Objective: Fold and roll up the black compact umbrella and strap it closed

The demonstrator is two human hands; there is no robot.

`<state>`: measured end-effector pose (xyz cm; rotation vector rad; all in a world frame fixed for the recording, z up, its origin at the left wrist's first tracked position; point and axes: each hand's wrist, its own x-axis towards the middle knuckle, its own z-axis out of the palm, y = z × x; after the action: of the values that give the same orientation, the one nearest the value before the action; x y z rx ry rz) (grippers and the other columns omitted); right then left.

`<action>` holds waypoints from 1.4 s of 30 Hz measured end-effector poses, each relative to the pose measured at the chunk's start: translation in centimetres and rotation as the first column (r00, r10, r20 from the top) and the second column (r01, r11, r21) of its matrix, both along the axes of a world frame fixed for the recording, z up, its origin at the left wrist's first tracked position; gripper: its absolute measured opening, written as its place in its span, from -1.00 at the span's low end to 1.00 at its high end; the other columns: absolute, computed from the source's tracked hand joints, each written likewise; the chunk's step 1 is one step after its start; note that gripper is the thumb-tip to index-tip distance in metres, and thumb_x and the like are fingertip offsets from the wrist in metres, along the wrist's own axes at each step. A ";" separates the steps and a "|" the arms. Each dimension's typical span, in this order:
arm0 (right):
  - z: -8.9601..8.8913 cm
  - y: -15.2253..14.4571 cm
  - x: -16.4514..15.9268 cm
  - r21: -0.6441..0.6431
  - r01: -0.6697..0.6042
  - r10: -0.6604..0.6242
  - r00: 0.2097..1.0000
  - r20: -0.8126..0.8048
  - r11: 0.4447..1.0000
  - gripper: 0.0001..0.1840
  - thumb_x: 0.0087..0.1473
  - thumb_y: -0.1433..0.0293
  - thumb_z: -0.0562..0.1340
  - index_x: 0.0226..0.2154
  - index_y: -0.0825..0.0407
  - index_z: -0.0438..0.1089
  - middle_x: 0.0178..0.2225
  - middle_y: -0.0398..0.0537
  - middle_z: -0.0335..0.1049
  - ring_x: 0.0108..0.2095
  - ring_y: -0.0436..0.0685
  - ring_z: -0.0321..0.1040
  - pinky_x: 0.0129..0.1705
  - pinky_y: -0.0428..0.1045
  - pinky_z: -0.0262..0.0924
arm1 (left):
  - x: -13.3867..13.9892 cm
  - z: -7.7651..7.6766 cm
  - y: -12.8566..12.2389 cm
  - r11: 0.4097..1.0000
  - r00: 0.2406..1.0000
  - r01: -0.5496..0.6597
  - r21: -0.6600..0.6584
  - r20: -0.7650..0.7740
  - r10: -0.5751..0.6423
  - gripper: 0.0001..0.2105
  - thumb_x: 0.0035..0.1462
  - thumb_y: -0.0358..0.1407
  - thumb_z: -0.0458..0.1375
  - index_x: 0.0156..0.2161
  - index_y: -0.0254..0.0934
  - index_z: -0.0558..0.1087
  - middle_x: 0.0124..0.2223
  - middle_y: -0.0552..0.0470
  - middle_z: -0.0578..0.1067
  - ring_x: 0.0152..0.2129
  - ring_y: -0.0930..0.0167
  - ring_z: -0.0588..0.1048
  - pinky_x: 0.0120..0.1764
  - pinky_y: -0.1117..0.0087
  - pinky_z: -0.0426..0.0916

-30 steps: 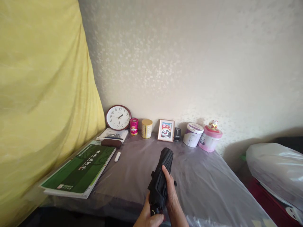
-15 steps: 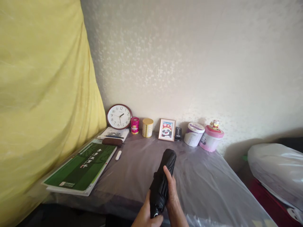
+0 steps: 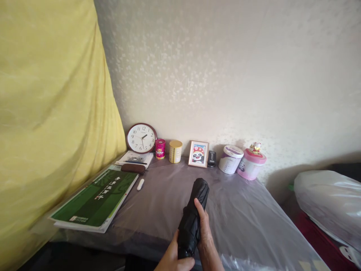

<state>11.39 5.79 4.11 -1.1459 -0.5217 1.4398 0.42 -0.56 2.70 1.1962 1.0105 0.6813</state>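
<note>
A folded black umbrella (image 3: 191, 222) is held up over the front part of the table, its far end tipped away and slightly right. My left hand (image 3: 176, 252) is closed round its near end, thumb across the bottom. My right hand (image 3: 205, 233) grips the right side higher up, with the thumb lying along the folded cloth. The fingers beneath the umbrella are hidden.
The table (image 3: 239, 218) has a plastic cover. Green books (image 3: 93, 199), a brown case (image 3: 133, 168) and a small white object (image 3: 140, 184) lie left. Along the wall stand a clock (image 3: 141, 138), tins, a framed panda picture (image 3: 199, 154) and tubs (image 3: 231, 159).
The umbrella has rolled a little in my hands, and the shiny tip at its near end no longer shows. Both hands keep nearly the same place.
</note>
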 end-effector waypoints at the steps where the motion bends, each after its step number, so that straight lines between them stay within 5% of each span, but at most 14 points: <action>1: -0.1 0.0 0.0 0.013 -0.009 0.009 1.000 0.007 1.000 -0.39 -0.22 0.00 0.28 -0.24 0.14 0.34 -0.56 -0.09 0.41 -0.58 0.11 0.36 -0.56 -0.04 0.23 | 0.1 -0.2 0.0 1.000 1.000 -0.019 0.025 0.000 0.019 -0.36 -0.09 -0.40 0.04 0.17 -0.23 0.02 -0.26 0.02 0.49 -0.36 0.37 0.49 -0.30 0.40 0.34; 4: -0.3 0.2 -0.1 0.055 0.011 -0.016 0.996 0.089 0.998 -0.41 -0.23 0.04 0.31 -0.22 0.11 0.32 -0.52 -0.09 0.43 -0.53 0.13 0.38 -0.52 -0.04 0.26 | 0.6 -1.5 0.1 0.964 0.980 -0.120 0.236 -0.126 0.153 -0.27 -0.18 -0.49 0.07 0.19 -0.31 0.00 0.07 -0.13 0.34 0.00 0.30 0.33 0.01 0.39 0.19; 8: -0.3 0.3 -0.3 0.048 0.096 -0.103 0.978 0.179 0.994 -0.41 -0.31 0.08 0.37 -0.24 0.09 0.33 -0.52 -0.15 0.42 -0.51 0.12 0.38 -0.47 -0.05 0.27 | 0.4 -2.8 0.2 0.956 0.861 -0.070 0.283 -0.467 0.202 -0.16 -0.23 -0.54 0.04 0.24 -0.38 -0.15 0.27 -0.26 -0.01 0.09 0.18 0.23 -0.01 0.37 0.21; 12: 0.1 -0.1 -0.2 -0.010 0.103 -0.101 0.988 0.119 0.995 -0.38 -0.34 0.05 0.36 -0.26 0.11 0.37 -0.60 -0.18 0.38 -0.59 0.09 0.34 -0.56 -0.06 0.23 | -0.2 -1.8 0.2 0.956 0.947 -0.060 0.286 -0.285 0.144 -0.13 -0.24 -0.51 0.07 0.24 -0.30 -0.17 0.13 -0.21 0.26 -0.01 0.28 0.34 -0.05 0.39 0.24; 14: 0.2 -0.3 -0.1 -0.045 0.062 -0.059 0.996 0.063 0.997 -0.38 -0.32 0.00 0.33 -0.30 0.13 0.38 -0.65 -0.18 0.35 -0.64 0.08 0.32 -0.59 -0.05 0.21 | -0.3 -0.9 0.2 0.995 0.992 -0.009 0.097 -0.127 0.022 -0.17 -0.15 -0.44 0.05 0.24 -0.24 -0.23 -0.17 -0.06 0.48 -0.30 0.35 0.49 -0.24 0.37 0.35; 16: 0.2 -0.4 0.1 -0.062 0.027 -0.024 0.999 0.047 0.998 -0.38 -0.29 -0.02 0.31 -0.30 0.14 0.38 -0.66 -0.18 0.34 -0.65 0.08 0.31 -0.60 -0.04 0.21 | -0.3 -0.4 0.0 0.999 0.998 0.018 -0.047 -0.058 -0.021 -0.24 -0.08 -0.39 0.01 0.23 -0.23 -0.22 -0.35 0.04 0.50 -0.46 0.39 0.50 -0.36 0.38 0.36; 18: 0.1 -0.3 0.2 -0.035 0.026 -0.023 0.995 0.093 0.999 -0.39 -0.27 0.02 0.32 -0.26 0.13 0.37 -0.60 -0.17 0.37 -0.60 0.08 0.33 -0.55 -0.05 0.24 | 0.0 -0.6 -0.1 0.998 0.995 -0.038 0.057 -0.093 0.043 -0.25 -0.12 -0.43 0.02 0.22 -0.28 -0.15 -0.16 -0.06 0.48 -0.26 0.36 0.49 -0.20 0.37 0.35; 22: -0.3 -0.1 0.1 0.070 0.084 -0.098 0.967 0.236 0.994 -0.40 -0.29 0.11 0.36 -0.20 0.10 0.35 -0.46 -0.16 0.43 -0.44 0.09 0.36 -0.40 -0.07 0.27 | 0.4 -2.3 -0.1 0.944 0.914 -0.073 0.323 -0.356 0.192 -0.15 -0.23 -0.53 0.02 0.24 -0.35 -0.19 0.24 -0.18 0.08 0.14 0.29 0.17 0.08 0.40 0.14; 26: -0.7 -0.1 -0.1 0.049 0.084 -0.093 0.972 0.214 0.995 -0.42 -0.27 0.10 0.36 -0.22 0.10 0.34 -0.48 -0.16 0.40 -0.46 0.09 0.35 -0.44 -0.07 0.26 | 0.2 -2.6 0.0 0.936 0.870 -0.019 0.351 -0.455 0.188 -0.13 -0.23 -0.55 0.01 0.25 -0.33 -0.22 0.26 -0.15 0.06 0.17 0.27 0.10 0.09 0.39 0.14; 32: -0.5 -0.2 -0.1 0.009 -0.004 0.003 0.997 0.073 1.000 -0.42 -0.18 0.04 0.28 -0.19 0.10 0.34 -0.59 -0.21 0.33 -0.61 0.05 0.27 -0.56 -0.05 0.21 | -0.1 -1.0 0.4 0.958 0.993 -0.002 0.286 -0.111 0.035 -0.10 -0.18 -0.57 -0.02 0.24 -0.13 -0.37 0.22 -0.01 0.17 0.10 0.33 0.23 0.05 0.34 0.23; 35: 0.0 -0.2 -0.2 0.072 0.025 -0.037 0.983 0.179 0.997 -0.44 -0.21 0.07 0.31 -0.20 0.11 0.37 -0.52 -0.16 0.39 -0.51 0.07 0.33 -0.47 -0.06 0.25 | 0.3 -1.5 0.3 0.927 0.936 0.014 0.374 -0.331 0.120 -0.07 -0.20 -0.60 -0.01 0.24 -0.19 -0.43 0.26 -0.08 0.06 0.16 0.33 0.14 0.09 0.38 0.17; 39: -0.1 0.0 -0.4 0.094 0.081 -0.103 0.960 0.259 0.992 -0.43 -0.26 0.12 0.35 -0.19 0.10 0.37 -0.44 -0.13 0.43 -0.43 0.10 0.36 -0.42 -0.08 0.26 | 0.4 -2.3 0.3 0.950 0.716 0.086 0.301 -0.681 0.151 -0.08 -0.19 -0.61 -0.03 0.24 -0.21 -0.43 0.29 -0.23 -0.07 0.00 0.22 0.36 -0.13 0.38 0.34; 42: -0.7 0.1 -0.4 0.049 0.066 -0.073 0.983 0.167 0.997 -0.40 -0.25 0.12 0.33 -0.16 0.12 0.35 -0.48 -0.12 0.43 -0.51 0.10 0.35 -0.49 -0.05 0.26 | -0.1 -2.3 0.4 0.931 0.831 0.064 0.358 -0.536 0.149 -0.06 -0.21 -0.60 0.00 0.24 -0.23 -0.42 0.29 -0.20 -0.06 0.07 0.24 0.28 -0.03 0.37 0.27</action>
<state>10.94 5.85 3.43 -1.2465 -0.6219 1.2724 0.28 -0.13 0.40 1.7681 1.4428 0.5768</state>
